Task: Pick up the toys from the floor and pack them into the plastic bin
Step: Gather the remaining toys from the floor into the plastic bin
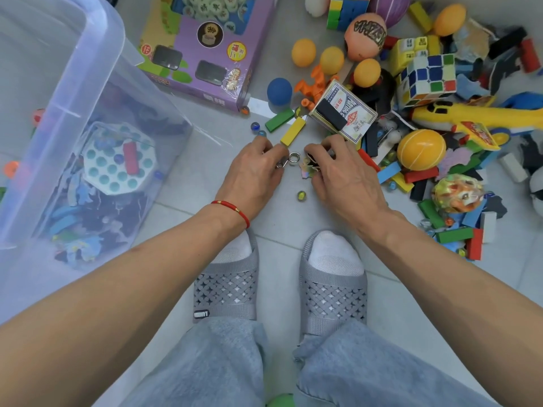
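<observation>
Toys [423, 118] lie heaped to the right of and beyond both hands; the plastic bin [97, 92] stands to the left of the left hand, already partly filled. The left hand [252, 171] pinches a metal ring puzzle [289, 160] with curled fingers, and the right hand [340, 174] curls on a small jigsaw piece [308, 167]. A loose marble [301, 195] sits between the hands, nearer the body; a careless sweep could roll it away. The thin wire puzzle may slip from so light a pinch.
</observation>
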Demonstrator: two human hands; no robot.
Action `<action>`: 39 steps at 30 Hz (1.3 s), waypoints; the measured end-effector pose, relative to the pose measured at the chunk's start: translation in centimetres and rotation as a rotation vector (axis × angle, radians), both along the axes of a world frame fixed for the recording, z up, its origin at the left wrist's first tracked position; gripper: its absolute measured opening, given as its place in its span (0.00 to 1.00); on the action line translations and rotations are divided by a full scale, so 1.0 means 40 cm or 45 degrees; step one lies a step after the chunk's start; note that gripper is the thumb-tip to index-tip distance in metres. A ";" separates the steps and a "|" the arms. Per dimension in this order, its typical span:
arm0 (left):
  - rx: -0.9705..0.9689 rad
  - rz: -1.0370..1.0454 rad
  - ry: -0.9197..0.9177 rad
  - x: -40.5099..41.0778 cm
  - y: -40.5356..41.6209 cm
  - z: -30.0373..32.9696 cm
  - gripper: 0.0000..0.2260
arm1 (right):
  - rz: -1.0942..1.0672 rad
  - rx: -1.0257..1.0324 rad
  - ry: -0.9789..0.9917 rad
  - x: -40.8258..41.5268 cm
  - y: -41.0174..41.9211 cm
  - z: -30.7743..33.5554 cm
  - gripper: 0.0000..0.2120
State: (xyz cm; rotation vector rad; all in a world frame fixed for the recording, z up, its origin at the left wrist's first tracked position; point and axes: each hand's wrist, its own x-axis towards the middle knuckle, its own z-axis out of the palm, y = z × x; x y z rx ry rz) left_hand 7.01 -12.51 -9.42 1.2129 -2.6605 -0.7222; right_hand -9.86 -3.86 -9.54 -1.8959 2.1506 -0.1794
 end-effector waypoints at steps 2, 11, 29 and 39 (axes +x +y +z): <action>0.033 0.031 -0.016 0.002 -0.004 0.002 0.08 | 0.029 0.025 -0.038 -0.005 0.007 0.002 0.17; 0.067 0.119 -0.232 -0.016 0.002 0.013 0.07 | 0.082 0.136 -0.151 -0.006 -0.014 0.003 0.14; -0.175 -0.083 -0.214 0.054 -0.019 0.002 0.07 | 0.657 0.425 -0.386 0.103 0.114 0.096 0.11; -0.115 -0.176 -0.361 0.082 -0.037 -0.014 0.09 | 0.385 0.491 -0.444 0.156 0.087 0.077 0.06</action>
